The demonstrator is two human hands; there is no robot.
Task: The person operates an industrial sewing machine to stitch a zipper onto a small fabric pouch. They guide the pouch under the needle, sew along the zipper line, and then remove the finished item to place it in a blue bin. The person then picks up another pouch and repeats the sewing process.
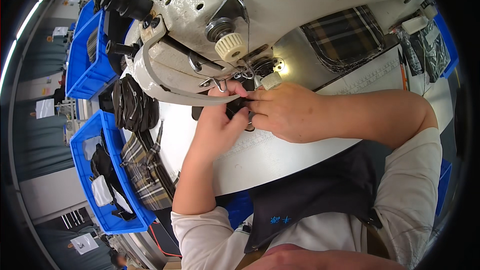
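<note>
A white industrial sewing machine (pixel 300 0) spans the top of the view, its lamp lit by the needle area. Below the needle area, a small black piece (pixel 234 106) lies between my hands, mostly covered by fingers. My left hand (pixel 220 125) pinches it between thumb and fingers, close under the curved machine guard. From the other side, the bent fingers of my right hand (pixel 287 112) close on its right edge. A metal ring-like part (pixel 250 126) shows just below the fingertips. What exactly the black piece is cannot be made out.
Plaid fabric panels (pixel 345 37) lie under the machine arm at right. Black pouches (pixel 134 104) and plaid fabric (pixel 145 170) rest at the left table edge, beside blue bins (pixel 112 220). Ruler markings run across the white table (pixel 240 175). Plastic-wrapped items (pixel 425 50) sit far right.
</note>
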